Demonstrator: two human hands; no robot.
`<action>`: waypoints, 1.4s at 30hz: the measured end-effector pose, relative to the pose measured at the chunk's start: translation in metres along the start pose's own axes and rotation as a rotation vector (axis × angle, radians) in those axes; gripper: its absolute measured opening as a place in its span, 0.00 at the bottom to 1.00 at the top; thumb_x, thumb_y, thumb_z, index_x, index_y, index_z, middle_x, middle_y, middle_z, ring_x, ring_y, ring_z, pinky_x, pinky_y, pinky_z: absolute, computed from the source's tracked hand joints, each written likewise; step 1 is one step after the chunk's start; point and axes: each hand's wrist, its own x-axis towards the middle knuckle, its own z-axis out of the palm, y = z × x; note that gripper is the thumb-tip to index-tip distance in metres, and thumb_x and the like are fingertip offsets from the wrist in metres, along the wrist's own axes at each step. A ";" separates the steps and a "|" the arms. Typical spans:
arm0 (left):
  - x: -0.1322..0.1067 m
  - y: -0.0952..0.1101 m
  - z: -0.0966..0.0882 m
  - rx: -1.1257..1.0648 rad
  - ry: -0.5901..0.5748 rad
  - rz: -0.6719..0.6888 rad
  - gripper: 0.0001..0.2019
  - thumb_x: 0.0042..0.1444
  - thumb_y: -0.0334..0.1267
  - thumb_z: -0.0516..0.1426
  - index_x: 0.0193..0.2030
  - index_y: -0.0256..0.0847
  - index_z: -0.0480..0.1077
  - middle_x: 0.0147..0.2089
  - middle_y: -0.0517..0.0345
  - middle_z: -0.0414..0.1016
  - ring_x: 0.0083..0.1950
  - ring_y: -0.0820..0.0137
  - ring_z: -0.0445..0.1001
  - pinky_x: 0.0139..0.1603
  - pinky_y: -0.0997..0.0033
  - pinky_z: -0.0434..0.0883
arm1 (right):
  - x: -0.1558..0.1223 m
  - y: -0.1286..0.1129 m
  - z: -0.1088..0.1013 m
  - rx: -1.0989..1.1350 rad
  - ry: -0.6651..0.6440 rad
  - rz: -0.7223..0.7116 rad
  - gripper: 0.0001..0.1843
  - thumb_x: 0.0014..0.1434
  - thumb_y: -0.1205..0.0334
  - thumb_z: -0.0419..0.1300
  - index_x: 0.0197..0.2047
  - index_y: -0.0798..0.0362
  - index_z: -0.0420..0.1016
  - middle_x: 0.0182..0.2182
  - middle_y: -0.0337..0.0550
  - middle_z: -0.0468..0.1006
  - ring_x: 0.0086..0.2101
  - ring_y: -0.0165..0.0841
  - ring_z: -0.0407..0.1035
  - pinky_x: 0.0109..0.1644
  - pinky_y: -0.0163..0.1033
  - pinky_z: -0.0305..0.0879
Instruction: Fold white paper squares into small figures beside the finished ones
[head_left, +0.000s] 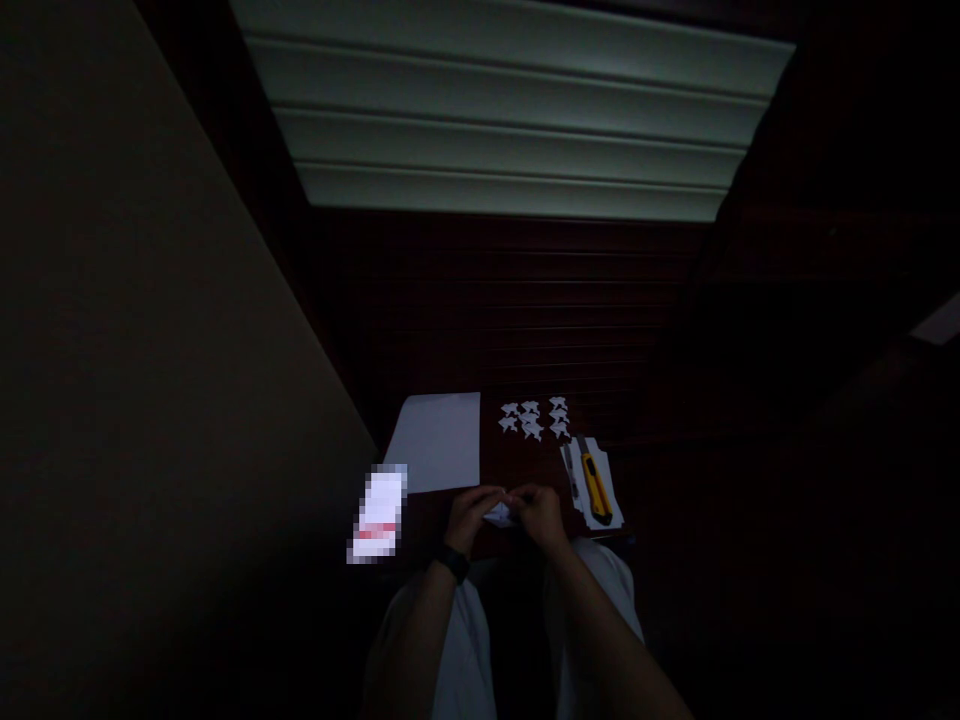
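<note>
My left hand [471, 515] and my right hand [538, 515] meet over the near edge of a small dark table [525, 465]. Both pinch a small piece of white folded paper [498, 514] between their fingers. A black watch [453, 561] sits on my left wrist. Beyond my hands lie several small folded white paper figures [534, 417] in a cluster. A white sheet of paper [439, 440] lies flat at the table's left.
A yellow utility knife [596, 485] rests on white paper slips [604, 500] at the right, beside a dark pen [573, 478]. A bright blurred rectangle [379, 515] sits at the table's left edge. A wall rises on the left; the room is dark.
</note>
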 end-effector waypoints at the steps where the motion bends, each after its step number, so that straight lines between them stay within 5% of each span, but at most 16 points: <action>1: 0.000 0.001 0.000 0.017 0.006 0.013 0.13 0.42 0.43 0.60 0.32 0.36 0.76 0.33 0.51 0.78 0.35 0.63 0.74 0.35 0.69 0.68 | 0.000 0.000 0.000 -0.005 -0.005 -0.004 0.11 0.49 0.56 0.59 0.26 0.54 0.78 0.25 0.43 0.79 0.26 0.34 0.72 0.29 0.34 0.63; 8: 0.002 0.000 0.000 0.100 0.059 0.072 0.13 0.42 0.46 0.61 0.26 0.37 0.76 0.28 0.52 0.77 0.31 0.65 0.73 0.33 0.71 0.67 | -0.001 0.000 0.002 -0.014 -0.041 -0.014 0.11 0.50 0.57 0.58 0.25 0.54 0.77 0.24 0.43 0.78 0.25 0.34 0.71 0.28 0.33 0.62; 15: 0.006 -0.005 -0.003 0.126 0.128 0.087 0.15 0.43 0.47 0.60 0.29 0.36 0.76 0.29 0.52 0.77 0.32 0.65 0.73 0.32 0.71 0.66 | -0.004 -0.001 0.001 0.013 -0.019 -0.035 0.11 0.46 0.61 0.61 0.35 0.54 0.73 0.28 0.41 0.77 0.29 0.32 0.71 0.32 0.33 0.64; 22: 0.007 -0.007 -0.003 0.128 0.142 0.084 0.15 0.41 0.47 0.61 0.30 0.36 0.76 0.31 0.52 0.78 0.34 0.64 0.73 0.34 0.70 0.67 | -0.005 -0.005 0.003 -0.024 -0.006 -0.060 0.06 0.47 0.61 0.59 0.29 0.54 0.72 0.25 0.39 0.75 0.27 0.31 0.69 0.31 0.32 0.62; 42: 0.005 -0.004 -0.002 0.219 0.045 0.152 0.12 0.44 0.46 0.60 0.28 0.39 0.77 0.31 0.52 0.78 0.35 0.64 0.74 0.36 0.70 0.68 | -0.010 -0.008 0.000 -0.241 0.068 -0.113 0.05 0.51 0.66 0.57 0.27 0.50 0.74 0.28 0.42 0.77 0.30 0.34 0.70 0.33 0.33 0.59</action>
